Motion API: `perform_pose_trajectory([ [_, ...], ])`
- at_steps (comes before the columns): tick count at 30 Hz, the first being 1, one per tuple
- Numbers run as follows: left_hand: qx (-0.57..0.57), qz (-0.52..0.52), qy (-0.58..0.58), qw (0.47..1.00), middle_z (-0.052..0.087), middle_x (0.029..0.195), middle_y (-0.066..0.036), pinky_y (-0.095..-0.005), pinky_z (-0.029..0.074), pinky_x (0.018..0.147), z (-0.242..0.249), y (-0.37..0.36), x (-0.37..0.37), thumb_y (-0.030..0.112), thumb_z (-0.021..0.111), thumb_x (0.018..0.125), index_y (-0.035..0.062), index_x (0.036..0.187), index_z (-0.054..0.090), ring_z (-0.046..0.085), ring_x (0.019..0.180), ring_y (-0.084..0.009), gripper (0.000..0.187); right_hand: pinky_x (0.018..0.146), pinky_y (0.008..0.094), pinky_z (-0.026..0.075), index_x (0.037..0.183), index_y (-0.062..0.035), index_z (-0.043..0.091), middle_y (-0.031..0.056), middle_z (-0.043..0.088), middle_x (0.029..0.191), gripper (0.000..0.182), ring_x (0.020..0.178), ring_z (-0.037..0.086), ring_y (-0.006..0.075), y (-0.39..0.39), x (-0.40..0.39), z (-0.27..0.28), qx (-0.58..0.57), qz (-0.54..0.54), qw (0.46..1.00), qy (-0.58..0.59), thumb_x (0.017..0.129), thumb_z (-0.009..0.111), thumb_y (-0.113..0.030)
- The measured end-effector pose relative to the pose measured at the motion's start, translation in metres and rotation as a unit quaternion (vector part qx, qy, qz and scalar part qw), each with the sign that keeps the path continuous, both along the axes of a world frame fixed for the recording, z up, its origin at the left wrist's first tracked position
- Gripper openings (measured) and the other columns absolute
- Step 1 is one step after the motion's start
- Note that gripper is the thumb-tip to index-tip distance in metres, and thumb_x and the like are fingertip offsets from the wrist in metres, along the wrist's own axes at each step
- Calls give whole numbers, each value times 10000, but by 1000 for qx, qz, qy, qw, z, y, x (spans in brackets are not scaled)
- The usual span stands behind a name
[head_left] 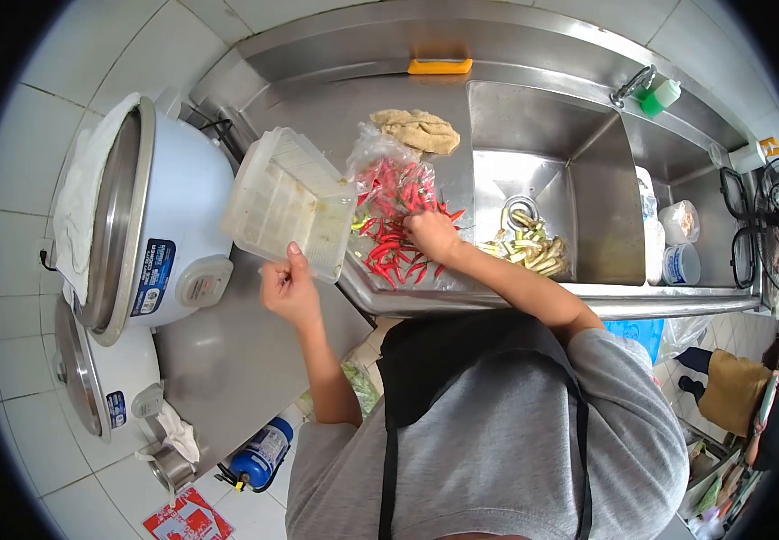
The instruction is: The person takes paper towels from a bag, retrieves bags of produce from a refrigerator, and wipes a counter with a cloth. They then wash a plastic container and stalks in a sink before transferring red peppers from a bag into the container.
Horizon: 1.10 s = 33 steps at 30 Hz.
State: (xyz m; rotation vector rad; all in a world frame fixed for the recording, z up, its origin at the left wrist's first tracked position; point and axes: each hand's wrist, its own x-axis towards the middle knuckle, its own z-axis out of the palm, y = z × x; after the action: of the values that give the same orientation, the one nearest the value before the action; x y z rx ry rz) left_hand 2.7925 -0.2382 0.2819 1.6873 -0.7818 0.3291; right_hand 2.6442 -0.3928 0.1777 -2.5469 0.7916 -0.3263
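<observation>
Both arms outstretched: left hand (pixel 289 290) grips tilted container (pixel 289 202); right hand (pixel 433 236) on chillies (pixel 396 225).

White tiled walls (pixel 93 54) and floor (pixel 21 378) surround a stainless steel counter (pixel 228 360) with a sink (pixel 542 135).

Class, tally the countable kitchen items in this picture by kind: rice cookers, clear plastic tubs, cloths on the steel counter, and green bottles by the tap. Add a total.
Rice cookers: 2
Clear plastic tubs: 1
Cloths on the counter: 1
Green bottles: 1
Total: 5
</observation>
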Motion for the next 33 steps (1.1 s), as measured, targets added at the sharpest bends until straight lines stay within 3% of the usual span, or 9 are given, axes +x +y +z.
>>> perform_pose_trajectory([
  [5,-34,18,15,999,413,447,-7,-209,293,407,3,2,-1,135,674,780,49,550,365,350,417,-61,395,554,319,474,856,-2,601,87,571,645,153,622,585,182,-31,-24,33,264,18,958,-107,790,561,-133],
  [7,-41,17,25,999,415,449,-8,-209,296,410,7,0,-4,136,674,779,48,550,368,350,419,-62,393,501,259,446,747,-33,575,51,583,700,172,583,541,127,-41,-37,52,604,-50,768,-206,794,578,-198],
  [10,-45,10,43,998,421,451,-10,-208,304,419,8,-4,-6,136,674,779,46,549,376,358,423,-63,387,480,230,425,766,-58,556,29,567,686,161,560,521,107,-48,-44,63,738,-78,617,-263,804,583,-211],
  [19,-52,-6,40,998,431,447,-11,-202,309,425,12,-11,-7,150,671,784,48,548,386,371,431,-60,385,417,214,377,681,-73,528,4,540,633,261,540,502,89,-50,-35,36,713,-57,644,-271,821,607,-278],
  [21,-52,-2,56,997,427,445,-9,-202,305,422,12,-10,-7,154,672,784,49,548,383,361,432,-60,388,505,294,452,812,-41,589,73,593,681,219,596,569,166,-36,-21,25,380,8,912,-155,828,580,-259],
  [22,-44,-4,51,998,427,441,-9,-200,302,421,9,-9,-4,154,670,785,49,548,379,358,430,-59,390,505,294,452,812,-41,589,73,593,681,219,596,569,166,-28,-16,21,380,8,912,-156,828,580,-259],
  [24,-37,-7,43,998,427,438,-9,-198,300,419,10,-9,-2,153,668,787,49,549,376,354,428,-58,391,610,372,490,905,-66,626,143,624,727,196,691,617,264,-16,-4,14,22,55,998,-11,794,581,-220],
  [29,-35,13,15,999,435,440,-14,-190,289,420,16,-6,-4,141,659,793,50,551,375,361,421,-52,384,625,413,487,923,-106,634,138,630,771,186,707,606,315,-15,17,0,-2,13,998,67,774,576,-202],
  [33,-37,9,33,999,441,443,-14,-188,291,421,15,-3,-1,131,656,794,51,554,382,373,424,-52,373,602,380,484,839,-60,633,143,611,699,155,676,617,274,-28,9,8,111,29,991,-76,761,551,-167],
])
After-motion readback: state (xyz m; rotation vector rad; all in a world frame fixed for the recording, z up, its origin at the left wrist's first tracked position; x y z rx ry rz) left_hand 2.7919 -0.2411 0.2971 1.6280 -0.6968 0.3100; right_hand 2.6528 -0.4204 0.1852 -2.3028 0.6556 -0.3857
